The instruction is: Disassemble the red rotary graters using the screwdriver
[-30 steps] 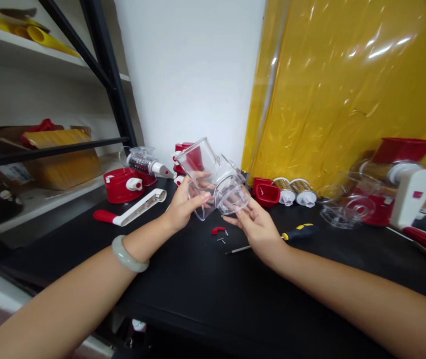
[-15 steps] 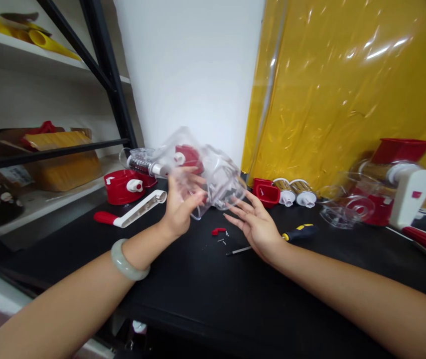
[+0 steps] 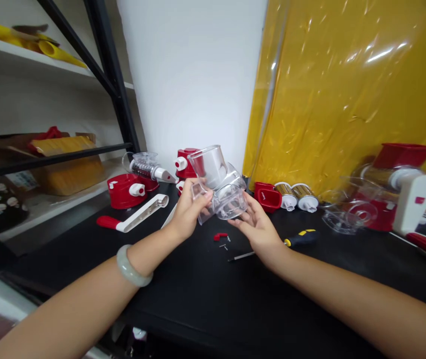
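Observation:
A clear plastic grater housing (image 3: 213,169) with a wide round chute is held tilted above the table. My left hand (image 3: 190,207) grips its left edge, thumb on the near side. My right hand (image 3: 255,222) has its fingers closed round the lower right rim. Below the housing lie a small red part (image 3: 220,236) and several tiny screws (image 3: 224,246). A screwdriver (image 3: 301,238) with a dark blue and yellow handle lies beneath and beside my right wrist, its shaft pointing left.
On the black table (image 3: 205,294), a red grater base (image 3: 125,191) and a white crank handle (image 3: 143,213) lie left. Behind my hands stands another red base (image 3: 187,162). Right are a red hopper (image 3: 268,197), grater drums (image 3: 304,197) and an assembled grater (image 3: 384,187). Shelves (image 3: 48,65) stand left.
The clear housing has turned in my hands; its chute now points up and left, and the motion blur has gone. My right hand's fingers have closed more around the rim.

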Demonstrator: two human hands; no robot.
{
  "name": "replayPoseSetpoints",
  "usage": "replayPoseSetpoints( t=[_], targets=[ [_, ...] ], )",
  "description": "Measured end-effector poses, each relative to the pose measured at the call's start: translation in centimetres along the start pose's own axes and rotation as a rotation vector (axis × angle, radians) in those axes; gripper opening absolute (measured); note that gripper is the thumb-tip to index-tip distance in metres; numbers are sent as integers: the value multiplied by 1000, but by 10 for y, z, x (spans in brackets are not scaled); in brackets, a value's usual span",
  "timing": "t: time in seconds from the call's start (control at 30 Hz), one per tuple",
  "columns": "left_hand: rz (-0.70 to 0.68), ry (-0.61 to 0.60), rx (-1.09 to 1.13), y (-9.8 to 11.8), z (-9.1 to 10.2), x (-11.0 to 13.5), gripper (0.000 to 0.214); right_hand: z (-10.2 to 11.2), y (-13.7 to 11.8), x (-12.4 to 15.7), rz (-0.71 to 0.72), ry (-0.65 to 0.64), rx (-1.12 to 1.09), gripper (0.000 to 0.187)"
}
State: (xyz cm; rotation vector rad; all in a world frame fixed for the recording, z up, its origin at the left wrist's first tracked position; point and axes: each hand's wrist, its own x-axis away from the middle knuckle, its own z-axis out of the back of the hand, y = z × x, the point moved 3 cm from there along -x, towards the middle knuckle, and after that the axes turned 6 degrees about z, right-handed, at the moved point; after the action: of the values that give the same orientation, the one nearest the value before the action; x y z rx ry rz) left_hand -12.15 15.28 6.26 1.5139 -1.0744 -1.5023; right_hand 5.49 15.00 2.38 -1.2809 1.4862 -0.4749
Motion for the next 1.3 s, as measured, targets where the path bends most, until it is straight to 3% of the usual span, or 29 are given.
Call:
replayPoseSetpoints(
  t=[0.2,0.27,0.33,0.47,0.6,0.77,0.9,1.1,1.3],
  targets=[
    [98,-83,148,-4,-2,0,76,1,-16,-15,17,-13,196,67],
    [110,-56,140,-1,-4,2,78,4,-31,-25,-36,-87,270,67],
    [145,0,164,1,-4,4,67,10,-53,-32,-74,-213,368,69],
    [246,83,270,-1,-2,6,56,45,-98,-29,-3,-473,802,56],
    [301,103,299,-4,-1,8,60,101,-100,-1,-44,-706,1282,49],
    [414,125,317,2,-3,12,60,145,-78,22,53,-740,1543,24],
    [455,94,305,-2,-1,9,60,158,-73,25,192,-725,1570,17],
    [480,29,270,-16,7,2,63,180,-87,27,351,-515,1541,19],
    [489,10,182,-15,4,1,68,183,-96,29,420,-425,1513,19]
  ],
)
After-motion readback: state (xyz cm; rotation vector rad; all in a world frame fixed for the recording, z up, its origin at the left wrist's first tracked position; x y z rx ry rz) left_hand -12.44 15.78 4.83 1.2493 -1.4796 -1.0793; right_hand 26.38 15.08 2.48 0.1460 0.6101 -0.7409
